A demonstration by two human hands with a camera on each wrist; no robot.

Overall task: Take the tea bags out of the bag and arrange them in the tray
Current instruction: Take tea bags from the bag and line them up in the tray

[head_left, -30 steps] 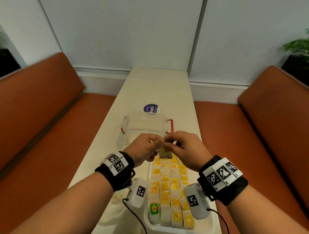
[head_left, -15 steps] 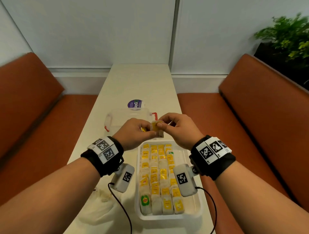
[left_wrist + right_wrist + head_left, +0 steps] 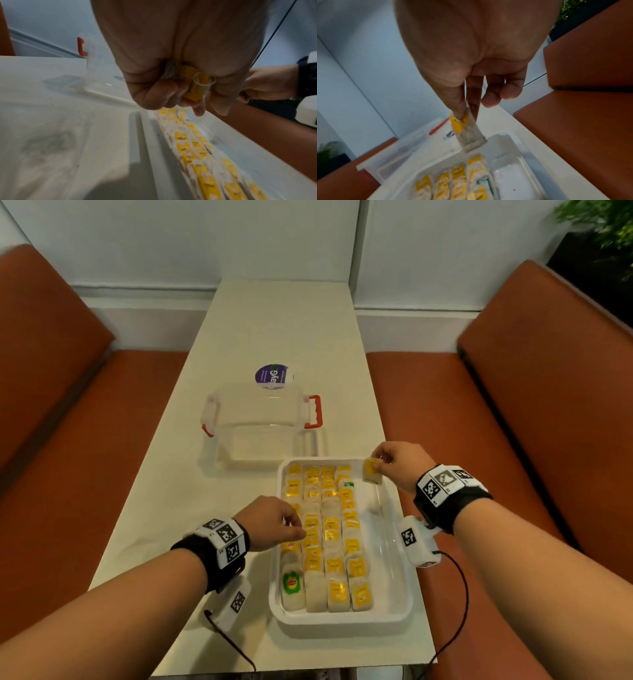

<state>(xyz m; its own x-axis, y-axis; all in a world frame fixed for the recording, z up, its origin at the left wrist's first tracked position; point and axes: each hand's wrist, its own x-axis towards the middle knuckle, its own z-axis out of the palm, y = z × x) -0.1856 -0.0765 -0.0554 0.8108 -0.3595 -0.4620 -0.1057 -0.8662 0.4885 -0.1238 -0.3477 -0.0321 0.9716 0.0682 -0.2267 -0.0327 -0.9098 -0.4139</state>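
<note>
Bench (image 3: 68,440): orange, left of table; a second one on the right side.
Table (image 3: 274,330): pale, long, running away from the camera.
Left hand (image 3: 270,523): over tray's left edge, fingers curled tight round small yellow-tagged packets (image 3: 193,86); exact count unclear.
Box (image 3: 263,422): clear, red latches, beyond the tray, lid off.
Sticker (image 3: 272,374): round, purple, behind the box.
Tray (image 3: 394,604): white, at table's near right; four columns of tea bags (image 3: 325,542) filling its left part, right strip bare.
Tea bag (image 3: 371,475): yellow tag on top, hanging above tray's far right corner, just right of the fourth column.
Right hand (image 3: 400,465): thumb and forefinger pinching that tea bag's top, other fingers loosely curled, apart from it.
Plant (image 3: 599,220): green, far right corner.
</note>
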